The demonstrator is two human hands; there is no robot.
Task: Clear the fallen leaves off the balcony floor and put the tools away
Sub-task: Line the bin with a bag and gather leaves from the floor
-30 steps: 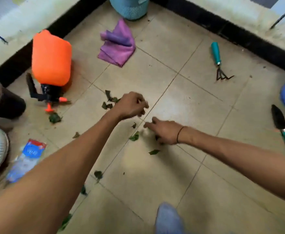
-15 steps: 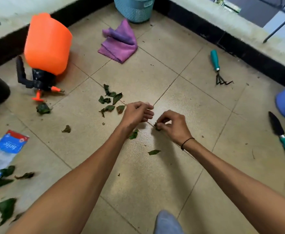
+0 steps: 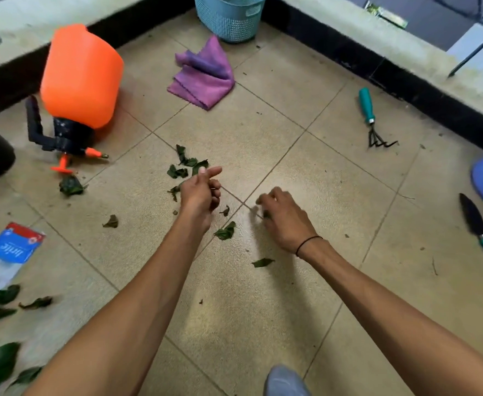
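Tiled balcony floor (image 3: 306, 178), strewn with leaves (image 3: 187, 167) beside an orange sprayer (image 3: 80, 78). Right hand (image 3: 284, 221) pinches a leaf scrap; left hand (image 3: 201, 192), nearer the sprayer, curls loosely, contents unclear. Leaf-gathering underway; next, grab more.

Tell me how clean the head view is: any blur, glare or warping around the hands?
Head view: right hand fingertips smeared by motion blur, left hand sharper; soft arm shadows on the beige floor tiles, no glare; wide-angle lens bends the black wall base.
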